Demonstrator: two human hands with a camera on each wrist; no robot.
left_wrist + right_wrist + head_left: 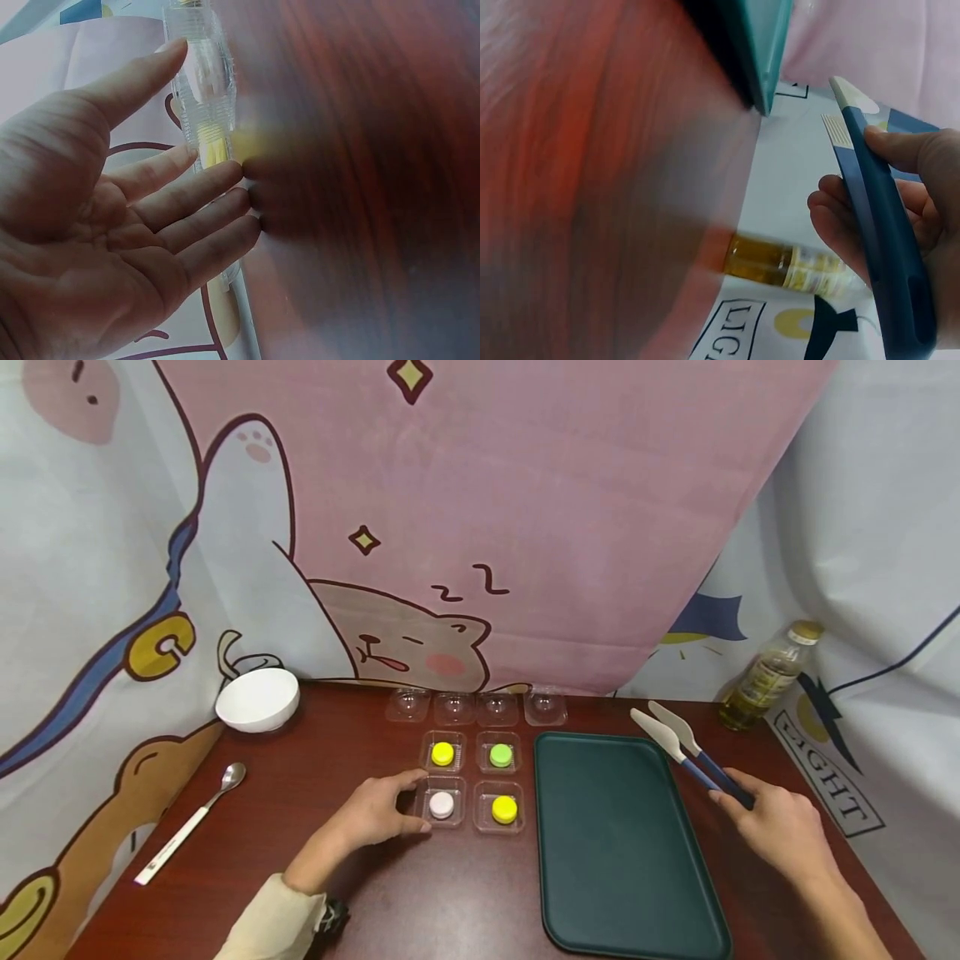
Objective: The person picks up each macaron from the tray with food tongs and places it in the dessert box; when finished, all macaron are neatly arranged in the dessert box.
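Head view: on the tabletop [450, 902], just left of the tray [622, 852], four clear boxes [483, 824] are standing uncovered in two rows. Of the two nearest the tray, the far one is holding a green macaron [500, 755] and the near one a yellow macaron [504, 809]; farther left of the tray, another yellow one is sitting behind the pale macaron [441, 806]. Standing apart and uncovered is probably keeping each sweet reachable from above.

The left hand [381, 810], left of the tray, is grasping nothing: its thumb and fingers are spreading loosely about the pale one's box, perhaps for steadying it; I cannot tell whether they are touching it.

Right of the tray, the right hand [780, 827] is grasping the tongs [889, 232] by their blue handles, tips standing apart and pointing past the tray's far right corner, presumably for sparing the sweets from fingers.

Beyond the tray's far left corner, lids [497, 709] are lying in a row. The bowl [257, 702] and spoon [191, 828], well left of the tray, and the bottle [765, 685], beyond its far right corner, are apparently leaving the middle free.
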